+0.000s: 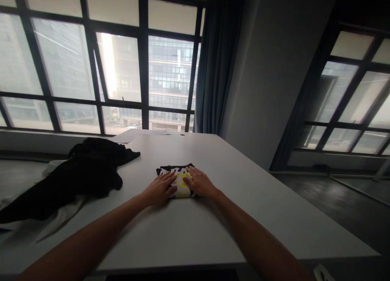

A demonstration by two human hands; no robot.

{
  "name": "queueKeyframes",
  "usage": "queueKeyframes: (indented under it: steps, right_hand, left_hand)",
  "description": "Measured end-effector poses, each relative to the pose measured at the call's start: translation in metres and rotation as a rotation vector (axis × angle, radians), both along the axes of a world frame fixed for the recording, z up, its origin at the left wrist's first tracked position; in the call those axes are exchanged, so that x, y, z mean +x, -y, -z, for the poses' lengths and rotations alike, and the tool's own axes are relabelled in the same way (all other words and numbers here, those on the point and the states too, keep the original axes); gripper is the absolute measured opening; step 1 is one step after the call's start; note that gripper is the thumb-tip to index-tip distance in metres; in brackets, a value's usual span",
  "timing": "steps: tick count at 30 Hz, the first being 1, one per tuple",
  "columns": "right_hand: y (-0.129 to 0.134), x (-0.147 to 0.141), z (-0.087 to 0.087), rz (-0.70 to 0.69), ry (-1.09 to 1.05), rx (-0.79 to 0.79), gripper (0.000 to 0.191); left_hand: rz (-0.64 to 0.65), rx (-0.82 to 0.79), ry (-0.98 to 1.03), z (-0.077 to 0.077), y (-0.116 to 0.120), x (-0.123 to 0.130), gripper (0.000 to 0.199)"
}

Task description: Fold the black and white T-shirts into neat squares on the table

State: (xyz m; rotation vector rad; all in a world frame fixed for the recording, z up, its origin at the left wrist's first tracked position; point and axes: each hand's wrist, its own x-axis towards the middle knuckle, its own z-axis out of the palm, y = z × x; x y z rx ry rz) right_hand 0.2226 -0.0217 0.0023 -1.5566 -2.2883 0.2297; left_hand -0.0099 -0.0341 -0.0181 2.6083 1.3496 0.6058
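A small folded piece of black clothing (183, 192) with a white and yellow print lies on the white table in front of me; it looks like a folded T-shirt. My left hand (160, 187) rests flat on its left side, fingers stretched out. On the right part lies my right hand (200, 181), palm down with its fingers apart. Both hands press on the top of the cloth and grip nothing. A black strip of fabric shows past the fingertips along the far edge. My palms hide the side edges of the bundle.
Loose black clothing (88, 167) is heaped at the left, with pale cloth (65, 220) under it. Papers (129, 135) lie at the far end of the white table (243, 208). Beyond stand windows and a dark curtain (215, 65). The table's right edge drops to a grey floor.
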Motion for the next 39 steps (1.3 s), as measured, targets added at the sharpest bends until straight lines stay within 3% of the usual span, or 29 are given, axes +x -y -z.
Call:
queueKeyframes:
  steps: [4, 11, 17, 23, 29, 35, 39]
  right_hand:
    - [0.003, -0.007, 0.01, -0.065, 0.122, -0.213, 0.072]
    - [0.009, -0.007, 0.005, -0.049, 0.166, -0.136, 0.073]
    - [0.007, -0.008, 0.009, -0.067, 0.167, -0.218, 0.075]
    - [-0.021, -0.016, -0.003, -0.054, 0.146, -0.12, 0.07]
    - [-0.056, -0.025, 0.003, 0.002, 0.185, -0.25, 0.074]
    - [-0.063, -0.019, 0.016, -0.01, 0.147, -0.226, 0.077]
    - [-0.06, -0.02, 0.01, 0.005, 0.176, -0.241, 0.075]
  left_hand:
    - [0.005, -0.118, -0.125, 0.014, -0.001, 0.002, 0.072]
    - [-0.053, -0.109, -0.095, 0.018, -0.011, -0.009, 0.073]
    - [-0.155, -0.219, -0.125, 0.014, -0.018, -0.017, 0.073]
    - [-0.162, -0.057, -0.053, 0.008, -0.048, 0.005, 0.059]
    - [-0.244, -0.139, -0.088, 0.018, -0.081, 0.021, 0.066]
    - [-0.315, -0.163, -0.101, 0.026, -0.089, 0.012, 0.075]
    - [-0.338, -0.202, -0.121, 0.024, -0.093, 0.008, 0.08]
